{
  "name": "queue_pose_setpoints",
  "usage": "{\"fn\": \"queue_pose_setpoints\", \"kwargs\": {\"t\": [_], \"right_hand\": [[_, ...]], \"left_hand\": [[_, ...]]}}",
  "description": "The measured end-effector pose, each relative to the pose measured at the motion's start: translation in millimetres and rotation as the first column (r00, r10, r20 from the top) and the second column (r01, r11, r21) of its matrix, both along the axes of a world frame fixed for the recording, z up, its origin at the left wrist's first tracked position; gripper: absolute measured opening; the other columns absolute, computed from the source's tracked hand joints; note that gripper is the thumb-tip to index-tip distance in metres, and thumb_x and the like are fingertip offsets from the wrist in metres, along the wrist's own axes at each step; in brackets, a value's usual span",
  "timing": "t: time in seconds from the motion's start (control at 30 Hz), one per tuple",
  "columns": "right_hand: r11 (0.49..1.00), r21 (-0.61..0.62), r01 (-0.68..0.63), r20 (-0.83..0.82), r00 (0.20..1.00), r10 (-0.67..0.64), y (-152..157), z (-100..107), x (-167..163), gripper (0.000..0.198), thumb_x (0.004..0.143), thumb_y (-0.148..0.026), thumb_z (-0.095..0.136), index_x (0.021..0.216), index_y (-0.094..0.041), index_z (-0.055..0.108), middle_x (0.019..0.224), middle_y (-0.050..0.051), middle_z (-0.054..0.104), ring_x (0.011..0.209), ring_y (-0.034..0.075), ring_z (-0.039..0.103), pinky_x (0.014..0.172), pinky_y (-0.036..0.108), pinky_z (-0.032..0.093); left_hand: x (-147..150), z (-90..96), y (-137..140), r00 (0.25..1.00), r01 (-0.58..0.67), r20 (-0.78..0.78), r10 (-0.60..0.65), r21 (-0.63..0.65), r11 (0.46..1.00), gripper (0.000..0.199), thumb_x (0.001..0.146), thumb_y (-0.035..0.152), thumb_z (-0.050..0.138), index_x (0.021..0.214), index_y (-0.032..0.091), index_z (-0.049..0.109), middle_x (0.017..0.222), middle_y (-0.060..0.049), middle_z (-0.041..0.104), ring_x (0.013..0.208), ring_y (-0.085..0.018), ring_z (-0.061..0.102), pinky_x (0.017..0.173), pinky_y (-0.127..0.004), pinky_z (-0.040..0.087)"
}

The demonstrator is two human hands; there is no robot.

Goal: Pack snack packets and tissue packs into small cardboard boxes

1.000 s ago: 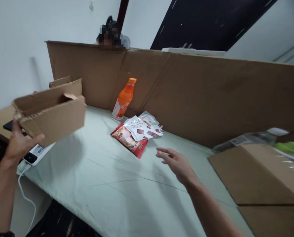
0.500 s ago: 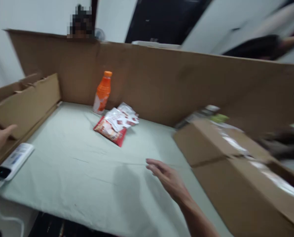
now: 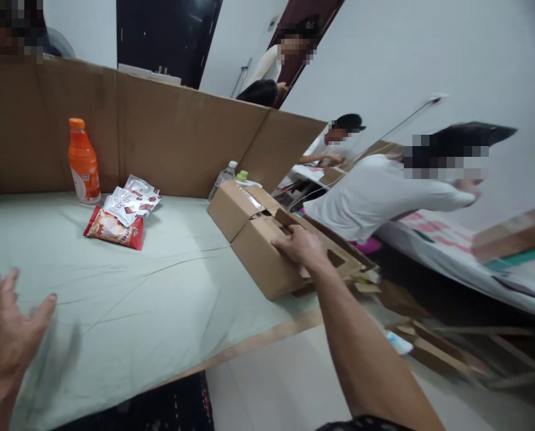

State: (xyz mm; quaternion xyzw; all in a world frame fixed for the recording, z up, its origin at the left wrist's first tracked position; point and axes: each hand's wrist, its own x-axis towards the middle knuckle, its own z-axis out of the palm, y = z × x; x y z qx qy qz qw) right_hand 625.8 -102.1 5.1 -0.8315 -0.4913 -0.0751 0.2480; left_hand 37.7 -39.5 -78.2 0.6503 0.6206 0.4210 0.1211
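My right hand (image 3: 301,246) is on a cardboard box (image 3: 267,257) at the right end of the table, with its thumb on the near side and its fingers over the top edge, partly hidden. Over the cloth at the lower left, my left hand (image 3: 16,326) is open, its fingers spread and holding nothing. Toward the back left stands an orange bottle (image 3: 84,164), upright. Beside it lie white sachets with brown squares (image 3: 130,205), overlapping a red food packet (image 3: 117,229).
Pale green cloth (image 3: 160,305) covers the table. A tall cardboard wall (image 3: 173,140) runs along the back. Behind the box are a clear bottle (image 3: 222,179) and a green-capped container (image 3: 242,176). Several people are beyond, including one in a white shirt (image 3: 361,194) at another table.
The view has swung to the right. My right hand has gone from above the cloth to the box. My left hand has left the left-side cardboard and is now over the cloth.
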Motion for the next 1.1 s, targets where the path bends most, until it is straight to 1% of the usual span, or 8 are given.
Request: {"fn": "queue_pose_setpoints", "kwargs": {"t": [0.17,0.3,0.4,0.47,0.57,0.77,0.9,1.1], "right_hand": [[0.966,-0.112,-0.235,-0.093,0.97,0.225,-16,9,-33,0.013,0.077,-0.032,0.065,0.07,-0.021,0.065,0.067,0.003,0.069,0.065,0.021,0.062,0.062,0.031,0.044],[0.832,-0.185,-0.524,-0.025,0.848,0.529,-39,19,-116,0.017,0.09,-0.029,0.057,0.085,-0.021,0.071,0.087,0.006,0.075,0.078,0.021,0.067,0.071,0.03,0.046],[0.631,-0.226,-0.742,-0.028,0.652,0.757,-62,34,-181,0.019,0.097,-0.023,0.054,0.095,-0.02,0.073,0.091,0.007,0.075,0.08,0.019,0.068,0.071,0.028,0.047],[0.411,-0.219,-0.885,-0.183,0.451,0.874,-75,47,-209,0.021,0.102,-0.025,0.053,0.102,-0.021,0.074,0.091,0.005,0.075,0.08,0.017,0.069,0.072,0.026,0.048],[0.185,-0.13,-0.974,-0.426,0.224,0.876,-78,65,-221,0.029,0.107,-0.031,0.047,0.106,-0.023,0.075,0.09,0.003,0.078,0.079,0.015,0.072,0.072,0.024,0.052],[0.205,-0.297,-0.933,-0.301,0.295,0.907,-46,52,-234,0.042,0.097,-0.031,0.062,0.137,-0.017,0.064,0.135,0.015,0.069,0.118,0.027,0.067,0.095,0.038,0.055],[0.279,-0.579,-0.766,-0.129,0.424,0.896,-37,34,-268,0.027,0.097,-0.024,0.058,0.12,-0.014,0.071,0.119,0.019,0.068,0.107,0.031,0.064,0.087,0.042,0.052],[0.351,-0.645,-0.678,-0.072,0.512,0.856,-41,23,-285,0.024,0.095,-0.022,0.062,0.115,-0.021,0.075,0.113,0.014,0.067,0.088,0.023,0.063,0.068,0.031,0.042]], "left_hand": [[35,-2.2,-24,0.984,0.174,-0.045,-0.173,0.015,0.985,0.072,0.09,0.05,0.067,0.155,0.035,0.04,0.161,-0.012,0.035,0.149,-0.047,0.039,0.118,-0.071,0.039],[54,8.7,-35,0.89,0.453,-0.083,-0.449,0.03,0.891,0.084,0.092,0.048,0.069,0.162,0.039,0.024,0.166,-0.012,0.03,0.152,-0.043,0.036,0.118,-0.07,0.037],[63,12.2,-42,0.767,0.639,-0.024,-0.641,-0.064,0.767,0.117,0.084,0.051,0.08,0.165,0.037,-0.002,0.173,-0.018,0.01,0.158,-0.045,0.019,0.121,-0.071,0.03],[63,11.2,-45,0.685,0.725,0.048,-0.727,-0.14,0.674,0.134,0.077,0.054,0.087,0.164,0.035,-0.013,0.174,-0.021,-0.002,0.159,-0.048,0.01,0.122,-0.073,0.021],[54,9.5,-51,0.617,0.785,0.179,-0.767,-0.212,0.582,0.138,0.077,0.055,0.087,0.163,0.035,-0.019,0.175,-0.02,-0.002,0.159,-0.046,0.01,0.125,-0.069,0.019],[39,8.5,-62,0.632,0.774,0.26,-0.73,-0.247,0.582,0.138,0.072,0.058,0.088,0.166,0.037,-0.01,0.176,-0.014,0.007,0.159,-0.044,0.017,0.128,-0.063,0.02],[41,4.2,-62,0.633,0.773,0.249,-0.733,-0.259,0.579,0.136,0.074,0.059,0.086,0.165,0.036,-0.013,0.175,-0.014,0.008,0.159,-0.044,0.018,0.127,-0.065,0.022],[44,3.3,-66,0.653,0.756,0.22,-0.725,-0.237,0.609,0.135,0.075,0.06,0.086,0.166,0.032,-0.01,0.175,-0.017,0.008,0.158,-0.044,0.019,0.127,-0.064,0.024]]}}
